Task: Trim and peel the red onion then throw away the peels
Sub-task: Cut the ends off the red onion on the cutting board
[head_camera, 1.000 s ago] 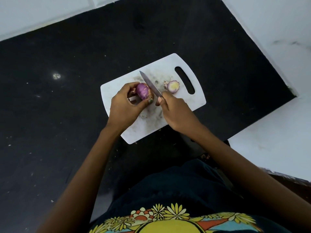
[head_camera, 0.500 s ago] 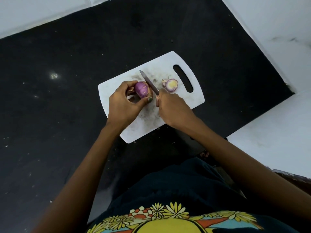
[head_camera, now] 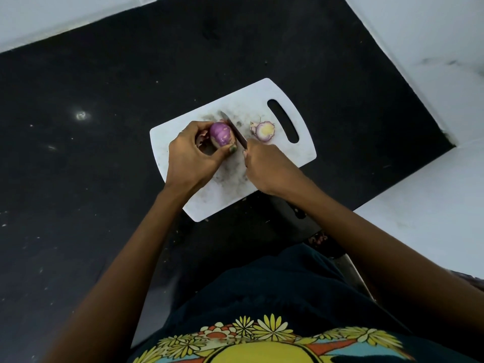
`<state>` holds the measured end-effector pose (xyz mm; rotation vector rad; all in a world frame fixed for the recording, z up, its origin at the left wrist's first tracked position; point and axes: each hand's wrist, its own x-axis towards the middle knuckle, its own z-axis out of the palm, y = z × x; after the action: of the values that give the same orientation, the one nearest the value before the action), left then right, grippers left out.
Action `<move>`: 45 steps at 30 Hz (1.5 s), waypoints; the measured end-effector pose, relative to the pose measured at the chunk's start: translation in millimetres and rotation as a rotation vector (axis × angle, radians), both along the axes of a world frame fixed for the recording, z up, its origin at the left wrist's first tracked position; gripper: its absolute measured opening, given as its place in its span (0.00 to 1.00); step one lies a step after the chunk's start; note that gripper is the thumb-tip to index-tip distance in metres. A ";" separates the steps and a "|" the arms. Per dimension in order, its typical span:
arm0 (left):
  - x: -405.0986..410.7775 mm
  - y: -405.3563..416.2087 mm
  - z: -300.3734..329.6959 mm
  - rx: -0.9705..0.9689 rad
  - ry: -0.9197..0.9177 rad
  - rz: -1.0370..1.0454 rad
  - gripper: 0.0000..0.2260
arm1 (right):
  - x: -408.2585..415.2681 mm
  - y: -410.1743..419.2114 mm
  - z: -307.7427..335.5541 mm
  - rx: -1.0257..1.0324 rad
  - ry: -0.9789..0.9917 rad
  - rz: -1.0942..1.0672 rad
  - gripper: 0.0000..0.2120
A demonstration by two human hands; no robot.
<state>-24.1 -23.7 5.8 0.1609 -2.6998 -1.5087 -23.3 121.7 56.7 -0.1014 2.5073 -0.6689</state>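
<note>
A small red onion [head_camera: 220,133] sits on the white cutting board [head_camera: 285,155]. My left hand [head_camera: 192,157] grips it between fingers and thumb. In my right hand [head_camera: 264,163] is a knife [head_camera: 234,129], and its blade lies against the onion's right side. A cut-off onion end [head_camera: 263,131] lies on the board to the right, near the handle slot. A bit of loose peel shows under my left fingers.
The board lies slanted on a black counter [head_camera: 104,153]. White tiled walls [head_camera: 432,43] run along the back and the right. A white surface [head_camera: 432,200] adjoins the counter at the right.
The knife blade has moved left and now rests against the onion's right side. My left hand still holds the onion in place.
</note>
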 end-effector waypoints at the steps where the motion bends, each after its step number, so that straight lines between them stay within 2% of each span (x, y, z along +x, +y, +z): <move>1: -0.1 -0.7 -0.9 -0.003 0.004 -0.004 0.22 | 2.4 1.5 0.2 0.001 -0.007 -0.003 0.08; 8: 0.3 -1.5 0.0 -0.013 0.013 -0.005 0.23 | -5.0 -12.8 -4.5 0.045 0.007 -0.005 0.13; 15: 3.2 -1.4 -2.3 -0.011 0.033 -0.011 0.23 | 13.3 -6.7 -3.7 0.106 0.040 0.009 0.12; 20: 3.7 0.4 -1.4 -0.003 0.048 -0.017 0.24 | -0.9 -20.5 -17.5 0.150 0.036 -0.038 0.17; 28: 10.3 -1.6 -5.4 -0.001 0.068 -0.025 0.24 | 27.6 -6.8 -27.0 0.223 0.092 0.017 0.17; 34: 18.4 -6.8 -3.4 -0.031 0.082 -0.041 0.24 | 17.7 4.7 -25.6 0.106 0.051 0.005 0.15; 37: 20.4 -8.2 -3.8 -0.039 0.068 -0.052 0.25 | 12.0 9.6 -20.8 0.005 0.201 -0.099 0.16; 40: 22.1 -9.6 -6.3 -0.045 0.071 -0.063 0.27 | 1.5 13.3 -19.6 -0.020 0.362 -0.193 0.11; 42: 24.0 -11.0 -7.6 -0.058 0.074 -0.065 0.27 | -8.1 15.3 -22.7 -0.026 0.372 -0.202 0.09; 45: 26.5 -12.3 -8.9 -0.066 0.076 -0.067 0.28 | -16.4 14.8 -31.2 0.021 0.319 -0.125 0.13</move>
<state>2.3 -36.0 -3.1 0.0107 -2.7162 -1.4089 -39.7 136.5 25.4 -0.0461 2.8453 -0.7248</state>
